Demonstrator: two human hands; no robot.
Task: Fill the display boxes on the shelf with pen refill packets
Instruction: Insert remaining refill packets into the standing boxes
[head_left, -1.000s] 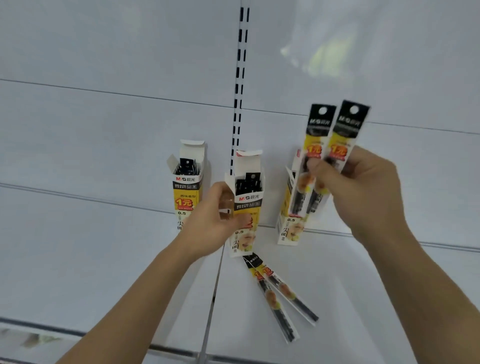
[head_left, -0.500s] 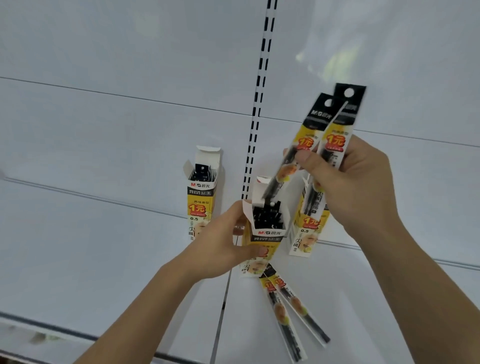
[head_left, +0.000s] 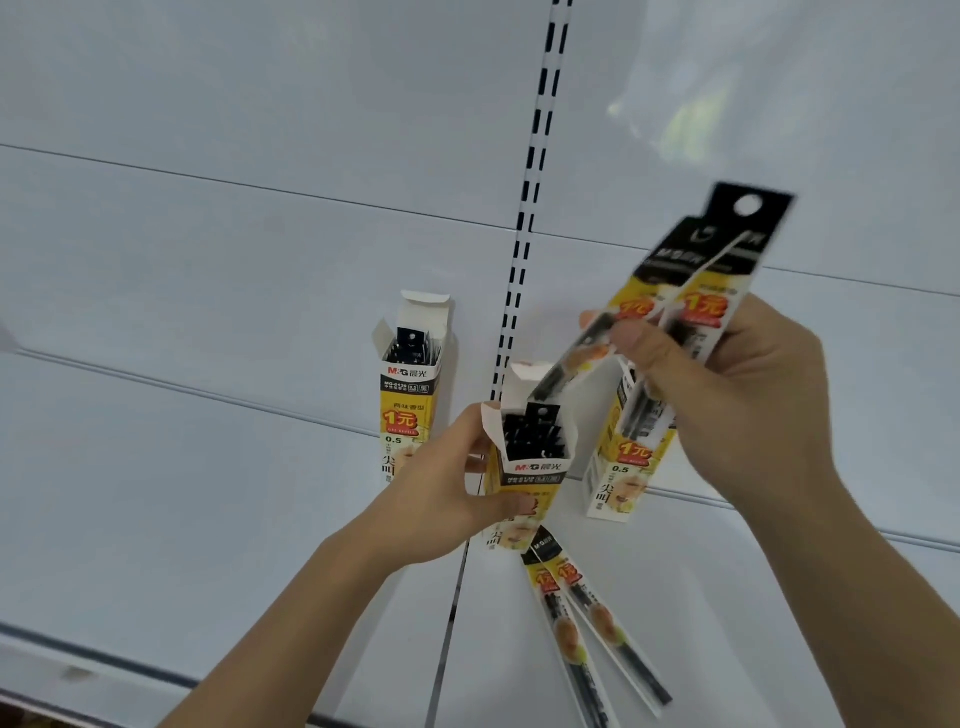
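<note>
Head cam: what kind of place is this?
Probably a stationery shop aisle: white metal shelf with slotted upright strip, yellow-and-black cardboard display boxes printed with a price, and matching pen refill packets lying loose.

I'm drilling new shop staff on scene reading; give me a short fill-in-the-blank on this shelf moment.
1. The left hand grips the ____ of three display boxes.
2. The right hand holds ____ refill packets.
3. Two more packets lie flat on the ____.

Missing words: middle; two; shelf
</note>
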